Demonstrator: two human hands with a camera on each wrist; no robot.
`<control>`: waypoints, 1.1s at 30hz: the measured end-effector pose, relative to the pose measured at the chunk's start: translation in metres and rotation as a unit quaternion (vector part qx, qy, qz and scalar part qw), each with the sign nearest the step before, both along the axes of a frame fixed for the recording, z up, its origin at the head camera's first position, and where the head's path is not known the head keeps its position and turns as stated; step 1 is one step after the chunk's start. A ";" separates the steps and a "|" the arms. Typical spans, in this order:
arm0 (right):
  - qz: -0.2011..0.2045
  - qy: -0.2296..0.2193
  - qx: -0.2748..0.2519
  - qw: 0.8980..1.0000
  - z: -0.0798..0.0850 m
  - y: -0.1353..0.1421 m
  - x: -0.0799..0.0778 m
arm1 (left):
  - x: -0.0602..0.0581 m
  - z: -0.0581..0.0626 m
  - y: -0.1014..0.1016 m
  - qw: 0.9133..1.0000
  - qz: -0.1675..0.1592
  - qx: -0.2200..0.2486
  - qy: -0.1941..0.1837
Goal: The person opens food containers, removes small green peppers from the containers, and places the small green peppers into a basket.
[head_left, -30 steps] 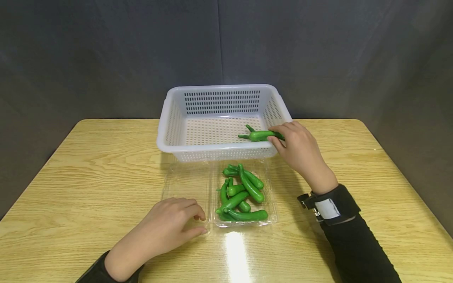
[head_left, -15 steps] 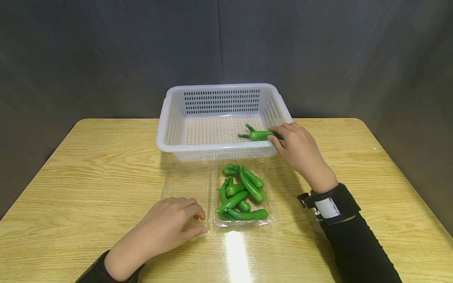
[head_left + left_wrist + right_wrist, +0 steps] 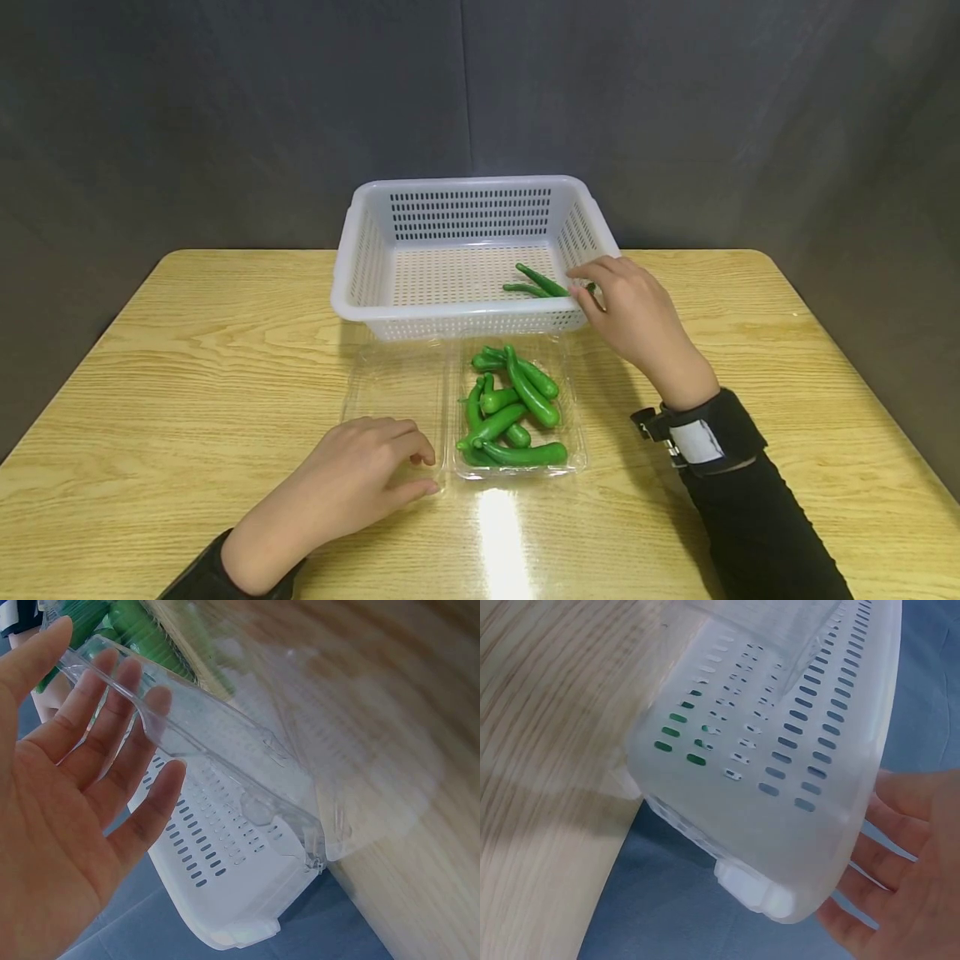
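My right hand (image 3: 633,312) reaches over the front right corner of a white perforated basket (image 3: 474,312). Its thumb and fingers are apart inside, and no pepper is visibly pinched. Long green chili peppers (image 3: 542,279) lie on the basket floor by the fingertips, partly hidden by the front rim and the hand. In the right wrist view, green shows through the basket's slots. My left hand (image 3: 363,471) hovers loosely curled at the lid half (image 3: 401,379) of a clear hinged plastic box, holding nothing. Several green chili peppers (image 3: 525,454) fill the box's other half (image 3: 577,462).
The box stands open on the wooden table (image 3: 187,358), directly in front of the basket. The basket sits at the table's far edge, against a dark grey cloth backdrop (image 3: 247,125).
The light green pepper between my right thumb and fingers has dropped out of sight behind the basket's front rim. Another pepper there has shifted. My left hand has not moved.
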State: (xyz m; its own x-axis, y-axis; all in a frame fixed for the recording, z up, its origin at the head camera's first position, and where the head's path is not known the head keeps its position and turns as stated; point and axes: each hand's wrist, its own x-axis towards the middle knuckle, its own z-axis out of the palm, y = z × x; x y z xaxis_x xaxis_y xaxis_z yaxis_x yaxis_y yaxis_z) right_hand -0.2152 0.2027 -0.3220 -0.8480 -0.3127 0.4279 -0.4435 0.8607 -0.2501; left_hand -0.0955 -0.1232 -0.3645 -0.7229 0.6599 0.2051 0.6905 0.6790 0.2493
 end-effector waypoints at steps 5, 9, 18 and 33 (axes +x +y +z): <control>0.013 0.019 -0.004 1.000 0.003 -0.001 0.004 | 0.000 0.000 0.000 1.000 -0.001 -0.001 0.000; 0.026 0.030 -0.008 0.999 0.007 -0.004 0.007 | -0.001 0.000 0.001 1.000 -0.001 -0.001 0.002; 0.081 0.046 0.000 0.996 0.013 -0.011 0.014 | 0.000 0.001 0.000 1.000 -0.001 -0.003 0.002; 0.126 -0.026 0.004 0.992 0.019 -0.026 0.028 | 0.000 0.001 0.000 1.000 -0.001 -0.004 0.002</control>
State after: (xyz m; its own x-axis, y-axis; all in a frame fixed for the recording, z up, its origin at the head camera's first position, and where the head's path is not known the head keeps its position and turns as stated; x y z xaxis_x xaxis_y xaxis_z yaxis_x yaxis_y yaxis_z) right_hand -0.1873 0.1770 -0.3032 -0.7629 -0.5210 0.3829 -0.6321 0.7254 -0.2723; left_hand -0.0955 -0.1235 -0.3635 -0.7203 0.6631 0.2038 0.6934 0.6791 0.2409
